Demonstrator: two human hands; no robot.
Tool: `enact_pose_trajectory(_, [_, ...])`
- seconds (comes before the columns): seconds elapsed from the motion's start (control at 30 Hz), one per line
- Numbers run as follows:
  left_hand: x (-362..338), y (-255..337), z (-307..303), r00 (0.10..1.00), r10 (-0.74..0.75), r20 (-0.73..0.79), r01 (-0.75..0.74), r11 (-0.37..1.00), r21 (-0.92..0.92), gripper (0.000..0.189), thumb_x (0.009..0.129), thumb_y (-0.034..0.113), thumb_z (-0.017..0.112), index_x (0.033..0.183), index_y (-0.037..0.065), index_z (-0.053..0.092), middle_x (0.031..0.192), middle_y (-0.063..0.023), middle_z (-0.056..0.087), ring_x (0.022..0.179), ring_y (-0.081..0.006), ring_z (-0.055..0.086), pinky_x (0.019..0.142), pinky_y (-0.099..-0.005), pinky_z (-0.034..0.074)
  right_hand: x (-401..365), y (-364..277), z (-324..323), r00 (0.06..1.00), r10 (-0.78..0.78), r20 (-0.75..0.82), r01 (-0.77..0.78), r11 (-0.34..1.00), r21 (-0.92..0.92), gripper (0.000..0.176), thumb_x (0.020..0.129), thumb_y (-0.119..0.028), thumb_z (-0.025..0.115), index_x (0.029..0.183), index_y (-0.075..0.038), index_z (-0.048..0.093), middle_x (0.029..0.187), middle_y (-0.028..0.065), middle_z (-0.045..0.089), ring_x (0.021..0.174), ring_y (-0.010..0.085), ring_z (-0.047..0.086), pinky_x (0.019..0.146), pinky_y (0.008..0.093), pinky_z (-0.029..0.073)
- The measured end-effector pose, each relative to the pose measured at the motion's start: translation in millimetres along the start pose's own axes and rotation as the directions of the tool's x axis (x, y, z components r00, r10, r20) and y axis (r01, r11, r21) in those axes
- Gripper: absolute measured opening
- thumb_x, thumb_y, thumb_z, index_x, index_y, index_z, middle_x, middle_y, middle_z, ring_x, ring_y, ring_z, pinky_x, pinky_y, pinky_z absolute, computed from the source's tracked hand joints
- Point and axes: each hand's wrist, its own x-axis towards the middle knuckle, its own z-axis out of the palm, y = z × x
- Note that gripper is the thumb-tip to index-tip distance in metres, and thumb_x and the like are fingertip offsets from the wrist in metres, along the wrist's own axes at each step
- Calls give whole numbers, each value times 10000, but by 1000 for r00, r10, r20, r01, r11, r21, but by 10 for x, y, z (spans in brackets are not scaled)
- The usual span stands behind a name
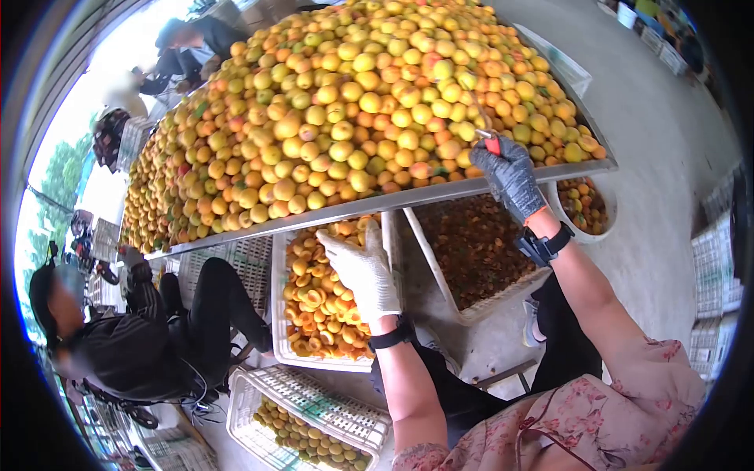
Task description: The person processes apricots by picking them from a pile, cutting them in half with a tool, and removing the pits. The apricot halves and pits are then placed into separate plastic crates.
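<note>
My left hand (pixel 361 263), in a white glove, is over a white crate (pixel 279 314) of halved orange fruit (pixel 314 302), its fingers spread. In a dark grey glove, my right hand (pixel 506 173) is closed around the red handle of a tool (pixel 492 144) with a thin curved metal end, above the near edge of the metal table (pixel 471 187). A large heap of yellow-orange whole fruit (pixel 338 118) covers the table beyond both hands.
A crate of dark pits (pixel 470 247) and a white bucket of fruit (pixel 583 206) stand under the table's edge. A person in dark clothes (pixel 133 345) sits at left. Another crate (pixel 314 408) holds greenish fruit. More people are at the back left.
</note>
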Motion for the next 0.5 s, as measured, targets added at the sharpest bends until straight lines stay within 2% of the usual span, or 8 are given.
enact_pose_trajectory(0.13, [65,-50,-24,991,91,-101,-94,995,-33,766,844,298,657,1386,-72,263,1317,-322,397,1216,-442,411,1001,-484,378,61,20,728,891,-311,330,410,864,-293,186,790,-179,699,886,-33,635,725,48,612,698,157,585,666,295,470])
enact_pose_trajectory(0.2, [77,-38,-50,990,63,-122,-63,998,10,748,842,282,656,1384,-62,272,1303,-334,403,1203,-450,420,998,-490,379,82,-21,1150,846,-246,472,456,794,-403,225,774,-242,692,868,-51,617,744,128,627,719,269,625,663,374,476])
enact_pose_trajectory(0.27, [100,-90,-68,990,82,-111,-92,992,-82,733,831,270,667,1360,-77,296,1290,-346,408,1183,-465,433,995,-503,377,116,-9,1567,790,-291,539,572,665,-479,232,760,-217,709,875,-40,613,762,130,625,726,268,618,659,357,467])
enact_pose_trajectory(0.3, [105,-104,-85,989,99,-110,-108,991,-83,718,834,285,659,1345,-87,319,1269,-346,433,1165,-464,451,985,-499,384,178,55,1722,758,-330,563,624,618,-478,247,756,-250,696,885,-55,618,811,170,630,769,347,610,658,407,461])
enact_pose_trajectory(0.37, [65,-131,-88,981,169,-93,-177,981,-85,693,841,284,652,1332,-95,342,1262,-333,456,1176,-452,449,996,-482,373,281,233,2035,649,-448,615,755,485,-442,207,733,-177,659,898,-57,625,825,162,630,797,356,608,687,431,474])
enact_pose_trajectory(0.4, [52,-205,-130,972,217,-90,-222,974,-45,682,844,267,651,1334,-94,343,1276,-321,454,1206,-442,430,1016,-468,356,320,252,2212,580,-410,704,802,438,-407,211,709,-121,635,912,-62,632,828,155,617,832,357,602,709,429,479])
enact_pose_trajectory(0.47, [146,-114,-275,995,91,-34,-96,973,-209,682,852,310,628,1316,-116,366,1269,-339,459,1183,-456,451,1024,-466,349,418,434,2573,450,-445,774,862,441,-248,260,686,-24,541,925,-73,631,937,159,594,870,380,588,718,457,472])
enact_pose_trajectory(0.5, [128,-214,-102,982,132,-133,-145,985,-92,706,845,334,628,1316,-121,363,1257,-337,469,1167,-461,463,1011,-464,366,447,461,2733,460,-337,822,866,375,-331,317,677,3,532,973,-62,625,976,153,602,914,366,590,765,448,472])
